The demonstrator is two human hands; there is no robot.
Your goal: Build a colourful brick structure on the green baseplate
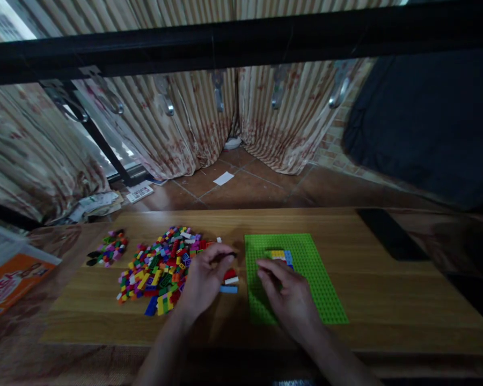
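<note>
My left hand [203, 276] is closed in a pinch, with a small dark brick [232, 254] at its fingertips, between the pile and the baseplate. My right hand [292, 297] hovers over the green baseplate [317, 273], thumb and index finger drawn together; whatever they may hold is too small to make out. Just beyond those fingers, a low build of yellow, light blue, white and dark blue bricks [279, 254] sits on the baseplate, partly covered by the hand. Beside my left hand lie a red brick [229, 274], a white brick [232, 280] and a light blue brick [228, 289].
A large heap of mixed toy bricks [161, 268] spreads left of my left hand, with a smaller heap [113, 248] farther left. A black flat object [390, 233] lies at the wooden table's [104, 321] right. An orange-labelled plastic box [14, 276] stands off its left end.
</note>
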